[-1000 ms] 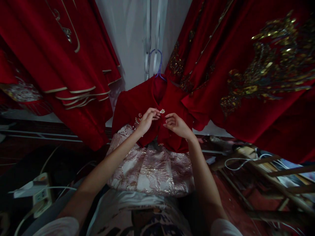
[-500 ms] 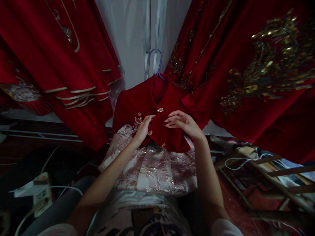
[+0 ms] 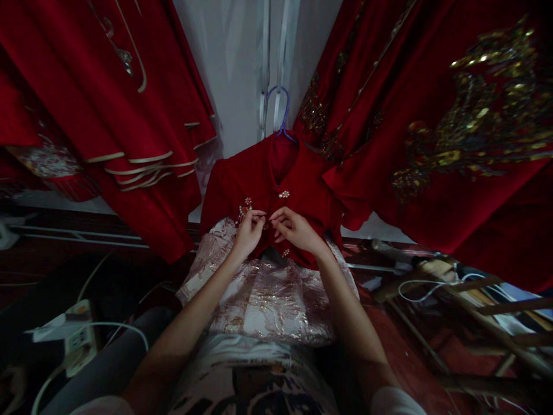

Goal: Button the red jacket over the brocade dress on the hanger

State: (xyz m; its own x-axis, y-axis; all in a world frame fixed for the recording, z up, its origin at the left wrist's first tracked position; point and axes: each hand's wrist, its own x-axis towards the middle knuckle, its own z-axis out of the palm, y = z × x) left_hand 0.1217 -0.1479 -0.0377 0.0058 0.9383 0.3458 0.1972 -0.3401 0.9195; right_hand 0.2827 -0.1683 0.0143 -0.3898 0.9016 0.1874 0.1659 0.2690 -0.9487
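Left hand [image 3: 249, 233] and right hand [image 3: 296, 229], fingers bent (grip cannot be told), nearly meet at red jacket's [image 3: 242, 173] front edges; jacket directly behind both.

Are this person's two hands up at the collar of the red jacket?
No, the left hand and right hand are at the front of the red jacket, below the pearly ornament nearest the collar.

Power strip [image 3: 79, 339], sequined garment [image 3: 479, 135]

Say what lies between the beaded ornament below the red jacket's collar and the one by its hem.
The head view shows the right hand there, with red cloth above and below.
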